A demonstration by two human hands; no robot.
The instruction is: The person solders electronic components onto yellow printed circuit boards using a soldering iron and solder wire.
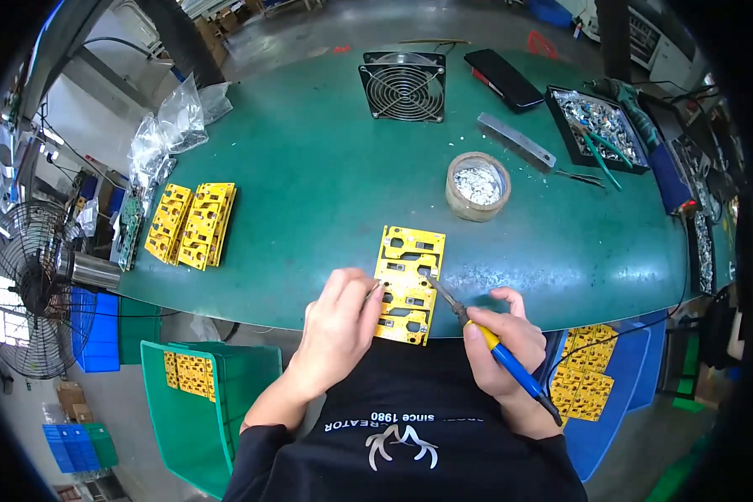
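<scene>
A yellow circuit board panel (409,284) with cut-outs lies at the table's front edge, close to my body. My right hand (504,341) is wrapped round a soldering iron (510,366) with a blue and yellow handle. The iron's tip meets or hovers just over the board's right side; I cannot tell which. At the board's left edge my left hand (339,322) is closed in a pinch, with a small thin bit showing at the fingertips, too small to name. Beyond the board stands a round tub (478,187) holding whitish scraps.
Stacked yellow boards (207,224) lie left on the green table (309,167), near clear plastic bags (180,121). A small fan (403,87), metal bar (516,141), parts tray (596,125) and green-handled pliers (598,155) stand farther off. Below are a green bin (180,435) and blue bin (611,418) with boards.
</scene>
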